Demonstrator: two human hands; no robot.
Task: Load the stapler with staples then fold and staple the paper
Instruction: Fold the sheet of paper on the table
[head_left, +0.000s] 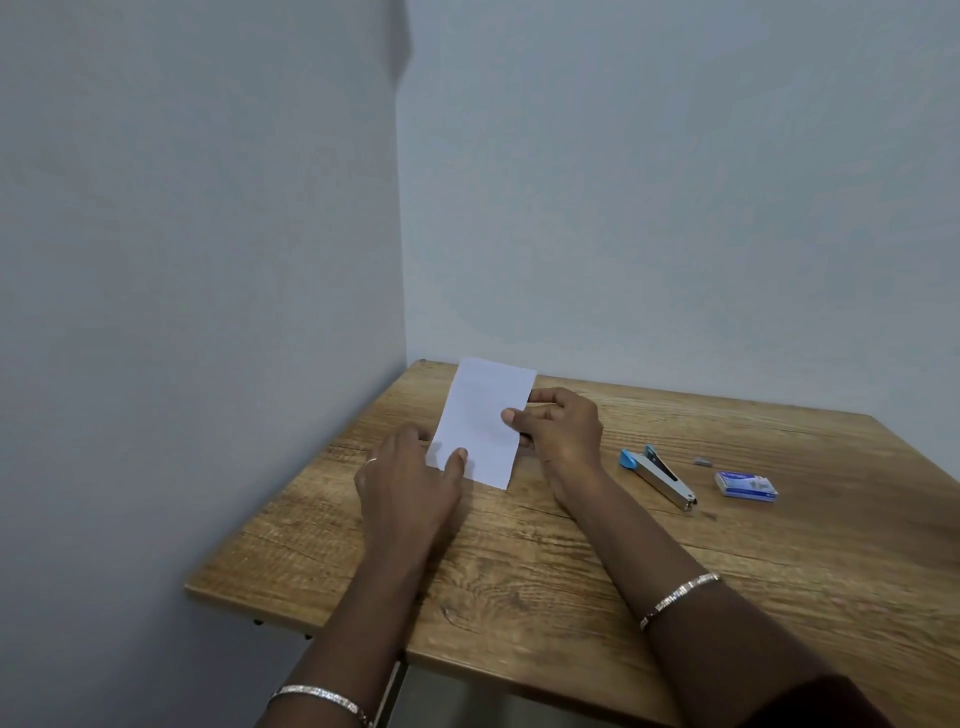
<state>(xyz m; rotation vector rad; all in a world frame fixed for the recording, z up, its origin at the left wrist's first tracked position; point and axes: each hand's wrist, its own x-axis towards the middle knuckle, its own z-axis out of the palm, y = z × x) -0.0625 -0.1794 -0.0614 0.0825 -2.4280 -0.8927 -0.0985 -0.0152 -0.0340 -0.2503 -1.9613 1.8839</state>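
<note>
l fingers (414, 437): thumb (460, 458) flat on the near-L corner of the paper (480, 415). Other fingers go behind the L edge, mostly hidden/blurred. Reads as a pinch, thumb in front, rest at back.
r fingers (553, 397): thumb on the front face by the R edge, abt halfway up. Index curls round behind the sheet, lower fingertips peek out under the thumb. Also a pinch.
L hand (410, 483): back of hand to camera, thin ring (371, 461) on one finger.
R hand (566, 431): knuckles up, wrist bent in toward the sheet.
wrists: sparkly bangle (322, 698) on L forearm at frame bottom, a matching one on the R forearm.
paper: white, narrow, tall strip shape, held btwn both hands w/ far end tipped up toward the wall corner. Near corner is low over the wood; can't tell if it touches. Can't tell how many layers.
stapler (657, 475): to the R of the R hand, apart from it, lying slantwise on the counter (519, 571). Blue end faces away, metal body w/ a dark slot along the top. No hand on it.
staple box (746, 487): small blue box, just R of the stapler, flat on the wood.
grey bit (702, 460): tiny, btwn stapler & box on the far side, too small to ID.
counter: wood-grain top, pushed into a corner.
walls (208, 208): plain pale grey-blue, L & behind.
</note>
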